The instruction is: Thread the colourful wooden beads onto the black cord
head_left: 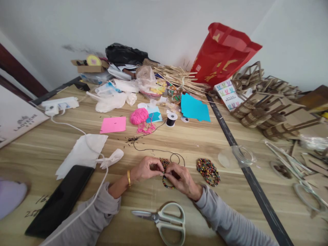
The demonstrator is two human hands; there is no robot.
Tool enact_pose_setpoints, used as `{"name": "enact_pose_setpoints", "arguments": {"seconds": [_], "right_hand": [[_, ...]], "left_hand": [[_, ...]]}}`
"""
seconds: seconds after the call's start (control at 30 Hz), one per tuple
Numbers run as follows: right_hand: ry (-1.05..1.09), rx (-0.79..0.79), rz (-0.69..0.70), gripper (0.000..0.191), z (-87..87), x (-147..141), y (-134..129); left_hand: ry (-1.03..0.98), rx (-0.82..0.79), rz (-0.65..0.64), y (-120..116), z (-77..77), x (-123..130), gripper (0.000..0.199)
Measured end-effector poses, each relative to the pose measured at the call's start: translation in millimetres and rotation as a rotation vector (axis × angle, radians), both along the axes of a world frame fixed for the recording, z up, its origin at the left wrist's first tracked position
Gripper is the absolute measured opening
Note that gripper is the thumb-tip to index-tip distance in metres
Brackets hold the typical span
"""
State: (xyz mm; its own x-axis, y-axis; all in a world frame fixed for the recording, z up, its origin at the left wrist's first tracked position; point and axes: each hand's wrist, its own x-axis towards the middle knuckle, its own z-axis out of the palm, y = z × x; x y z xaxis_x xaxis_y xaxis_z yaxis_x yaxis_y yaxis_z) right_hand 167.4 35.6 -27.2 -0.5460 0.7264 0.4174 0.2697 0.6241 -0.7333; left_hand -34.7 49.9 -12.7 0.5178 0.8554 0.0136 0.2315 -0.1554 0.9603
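Note:
My left hand (150,168), with a gold bracelet at the wrist, pinches a strand of multicoloured beads (168,186) at its upper end. Opposite it, my right hand (180,177) pinches the same beaded strand, the fingertips of both hands almost meeting. More brown beads (164,162) lie just behind the fingers. A thin black cord (159,149) loops from behind my right hand back across the table to a spool of black cord (171,119). To the right lies a coiled pile of multicoloured beads (208,172). Scissors (164,218) with pale handles rest in front of my hands, blades pointing left.
A black phone-like slab (60,201), white tissue (82,153) and a white cable are at the left. Behind are pink yarn (139,116), pink paper (113,124), blue paper (195,107) and a red bag (222,54). Small woven baskets (271,116) crowd the right.

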Motion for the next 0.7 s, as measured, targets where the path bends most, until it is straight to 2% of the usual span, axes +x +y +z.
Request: {"name": "enact_pose_setpoints", "arguments": {"seconds": [0.23,0.53,0.7], "right_hand": [[0.015,-0.006,0.036,0.01,0.8,0.7,-0.6],[0.027,0.022,0.011,0.01,3.4,-0.6,-0.4],[0.072,-0.014,0.024,0.009,5.2,-1.5,0.2]], "left_hand": [[-0.091,-0.129,0.028,-1.3,-0.9,0.3,0.017],[-0.022,-0.008,0.012,-1.6,4.0,1.4,0.014],[0.027,0.05,0.0,-2.6,7.8,3.7,0.014]]}}
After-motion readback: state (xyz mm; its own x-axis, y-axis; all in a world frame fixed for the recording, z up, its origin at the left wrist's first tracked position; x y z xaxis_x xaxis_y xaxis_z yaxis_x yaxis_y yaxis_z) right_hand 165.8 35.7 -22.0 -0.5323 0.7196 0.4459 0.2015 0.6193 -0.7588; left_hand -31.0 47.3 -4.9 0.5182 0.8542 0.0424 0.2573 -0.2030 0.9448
